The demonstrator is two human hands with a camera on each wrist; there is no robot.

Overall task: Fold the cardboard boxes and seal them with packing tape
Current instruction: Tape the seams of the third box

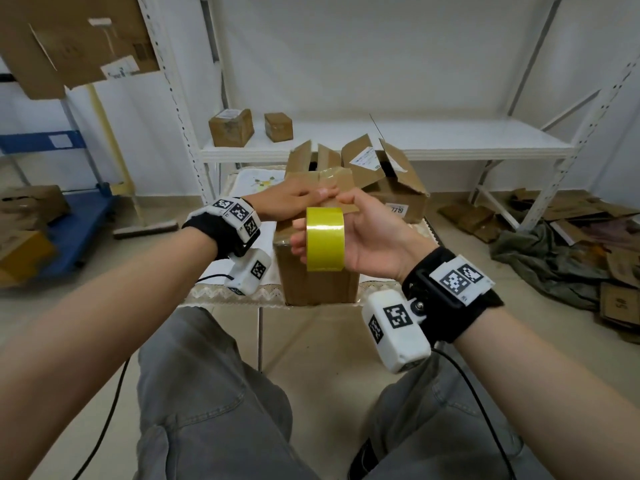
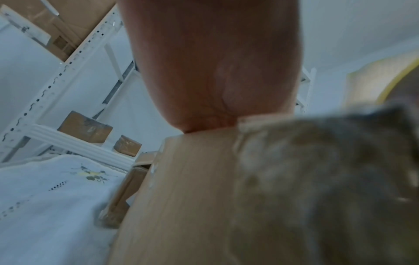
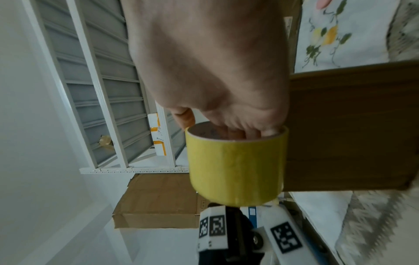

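Taping a box on a cloth-covered surface in a storeroom

The brown cardboard box (image 1: 320,271) stands on the white embroidered cloth-covered surface (image 1: 256,183); the left hand (image 1: 294,199) lies on its top with fingers straight, while the right hand (image 1: 363,237) has its grip curled through the yellow roll of packing tape (image 1: 325,239) just above. At 12 o'clock stands a white metal shelf (image 1: 381,140); flattened cardboard scraps (image 1: 571,220) lie at 3 o'clock.

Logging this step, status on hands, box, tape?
Left hand flat on the box top. Right hand grips the tape roll above it. Nothing in the way.
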